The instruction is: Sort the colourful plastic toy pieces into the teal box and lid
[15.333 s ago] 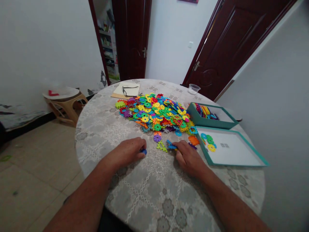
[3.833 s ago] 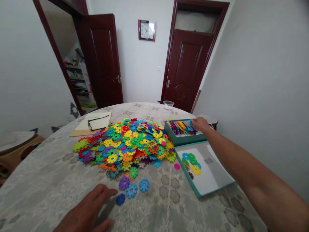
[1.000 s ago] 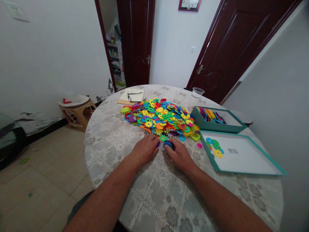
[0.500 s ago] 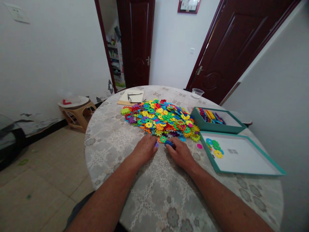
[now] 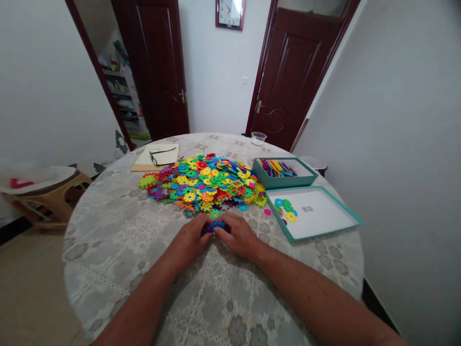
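My left hand (image 5: 193, 236) is closed on a purple gear piece (image 5: 205, 229), just in front of the heap. Close beside it, my right hand (image 5: 237, 234) grips dark blue gear pieces (image 5: 218, 225) between thumb and fingers. The two hands' pieces meet or overlap; how they join is hidden by the fingers. A green gear piece (image 5: 215, 214) lies right beyond my fingertips. Behind it spreads a large heap of colourful plastic gear pieces (image 5: 205, 182) in yellow, green, red, orange, blue and purple.
To the right stands a teal box (image 5: 284, 181) holding rows of coloured pieces. Its white-lined lid (image 5: 324, 211) lies nearer, with several gear pieces inside. Glasses (image 5: 162, 156) rest on a notebook (image 5: 144, 158) at the back left. A clear plastic bowl (image 5: 258, 139) sits at the far edge.
My hands have come together, bringing the purple piece and the dark blue pieces against each other. The camera view has turned to the right.
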`<control>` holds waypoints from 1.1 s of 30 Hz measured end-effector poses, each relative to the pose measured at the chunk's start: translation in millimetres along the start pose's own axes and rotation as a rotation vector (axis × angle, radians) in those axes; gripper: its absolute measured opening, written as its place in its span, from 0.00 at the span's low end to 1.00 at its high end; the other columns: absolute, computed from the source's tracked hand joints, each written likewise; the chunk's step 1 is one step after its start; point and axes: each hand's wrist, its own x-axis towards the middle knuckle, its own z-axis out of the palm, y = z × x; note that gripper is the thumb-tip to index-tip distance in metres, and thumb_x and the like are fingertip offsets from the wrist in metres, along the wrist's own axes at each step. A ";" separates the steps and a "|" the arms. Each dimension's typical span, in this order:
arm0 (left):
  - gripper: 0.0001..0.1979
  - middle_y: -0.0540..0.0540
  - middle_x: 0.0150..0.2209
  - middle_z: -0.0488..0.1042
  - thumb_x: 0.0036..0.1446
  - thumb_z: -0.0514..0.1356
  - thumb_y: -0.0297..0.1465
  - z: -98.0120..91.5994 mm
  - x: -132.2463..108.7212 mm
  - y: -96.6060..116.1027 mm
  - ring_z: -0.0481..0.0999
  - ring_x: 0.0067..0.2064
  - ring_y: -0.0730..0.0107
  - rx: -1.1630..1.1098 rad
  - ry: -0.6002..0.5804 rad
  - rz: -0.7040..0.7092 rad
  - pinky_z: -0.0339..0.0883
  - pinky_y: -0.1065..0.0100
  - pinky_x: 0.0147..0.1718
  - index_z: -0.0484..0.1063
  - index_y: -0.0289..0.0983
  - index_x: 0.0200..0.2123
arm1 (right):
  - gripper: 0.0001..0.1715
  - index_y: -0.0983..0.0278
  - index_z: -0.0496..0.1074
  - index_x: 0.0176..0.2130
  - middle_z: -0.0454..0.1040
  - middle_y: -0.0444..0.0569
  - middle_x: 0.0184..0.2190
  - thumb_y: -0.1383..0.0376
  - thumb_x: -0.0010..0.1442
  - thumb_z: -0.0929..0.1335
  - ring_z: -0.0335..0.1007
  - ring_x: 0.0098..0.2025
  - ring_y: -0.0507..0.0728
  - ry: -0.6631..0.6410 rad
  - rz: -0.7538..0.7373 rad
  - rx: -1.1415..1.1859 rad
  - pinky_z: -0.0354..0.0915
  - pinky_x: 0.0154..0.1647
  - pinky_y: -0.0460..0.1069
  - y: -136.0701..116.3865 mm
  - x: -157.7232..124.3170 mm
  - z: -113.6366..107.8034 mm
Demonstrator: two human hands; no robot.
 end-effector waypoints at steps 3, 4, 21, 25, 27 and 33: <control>0.10 0.45 0.43 0.78 0.60 0.57 0.32 -0.8 -3.7 2.0 0.76 0.45 0.61 -0.104 -0.003 0.036 0.69 0.61 0.47 0.71 0.40 0.45 | 0.05 0.61 0.74 0.42 0.75 0.44 0.34 0.63 0.66 0.68 0.70 0.38 0.54 0.023 0.057 0.010 0.62 0.41 0.46 -3.4 -3.4 -1.7; 0.10 0.45 0.44 0.79 0.61 0.57 0.32 -1.1 -4.4 2.0 0.76 0.45 0.61 -0.142 -0.004 0.039 0.69 0.61 0.48 0.71 0.40 0.46 | 0.05 0.61 0.74 0.41 0.74 0.43 0.33 0.62 0.66 0.69 0.69 0.37 0.54 0.037 0.077 0.010 0.61 0.39 0.46 -3.9 -4.5 -1.9; 0.19 0.37 0.60 0.70 0.65 0.56 0.30 23.2 -2.5 -20.1 0.78 0.43 0.66 0.083 0.204 0.140 0.73 0.57 0.53 0.69 0.39 0.59 | 0.12 0.65 0.73 0.43 0.78 0.59 0.35 0.59 0.67 0.66 0.74 0.36 0.62 0.244 0.618 -0.931 0.60 0.35 0.51 38.3 -12.1 -158.4; 0.21 0.36 0.62 0.69 0.65 0.57 0.30 25.9 6.7 -12.4 0.73 0.59 0.57 0.260 0.155 0.130 0.67 0.55 0.61 0.67 0.38 0.61 | 0.13 0.66 0.73 0.45 0.76 0.65 0.43 0.60 0.65 0.69 0.72 0.46 0.68 0.301 0.572 -0.996 0.64 0.41 0.55 48.5 -19.2 -159.9; 0.20 0.36 0.60 0.70 0.65 0.58 0.30 27.0 13.6 -3.3 0.71 0.62 0.56 0.363 0.105 0.098 0.66 0.56 0.63 0.68 0.38 0.59 | 0.12 0.66 0.73 0.47 0.75 0.64 0.45 0.62 0.66 0.67 0.70 0.49 0.67 0.304 0.463 -0.948 0.64 0.45 0.55 47.0 -15.4 -146.9; 0.11 0.38 0.50 0.72 0.67 0.56 0.33 38.5 28.9 22.5 0.74 0.54 0.56 0.637 0.078 -0.047 0.69 0.60 0.54 0.72 0.38 0.51 | 0.12 0.67 0.75 0.46 0.75 0.62 0.45 0.66 0.69 0.64 0.71 0.49 0.64 0.011 0.301 -0.755 0.64 0.50 0.54 33.1 -4.9 -76.4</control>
